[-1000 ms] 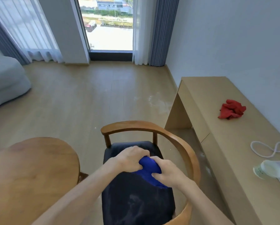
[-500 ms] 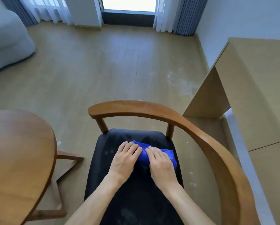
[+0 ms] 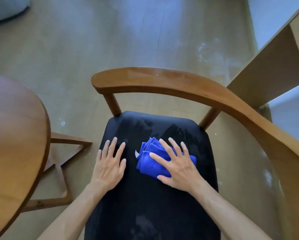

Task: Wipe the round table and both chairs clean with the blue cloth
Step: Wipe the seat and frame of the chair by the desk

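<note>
A wooden chair [image 3: 162, 80] with a curved backrest and a black seat [image 3: 145, 205] stands right below me. A folded blue cloth [image 3: 148, 161] lies on the middle of the seat. My right hand [image 3: 178, 167] presses flat on the cloth, fingers spread. My left hand [image 3: 109, 165] rests flat on the bare seat to the left of the cloth, holding nothing. The round wooden table [image 3: 13, 144] fills the left edge of the view.
The table's wooden leg frame [image 3: 62, 170] sits on the floor between table and chair. A light wooden desk [image 3: 270, 66] stands at the right, close to the chair's backrest. White dust marks speckle the floor [image 3: 209, 54] behind the chair.
Both hands held the bunched cloth together, then pressed it on the seat. Now my left hand has slid off onto the bare seat, and my right hand alone covers the cloth. The view has tilted down.
</note>
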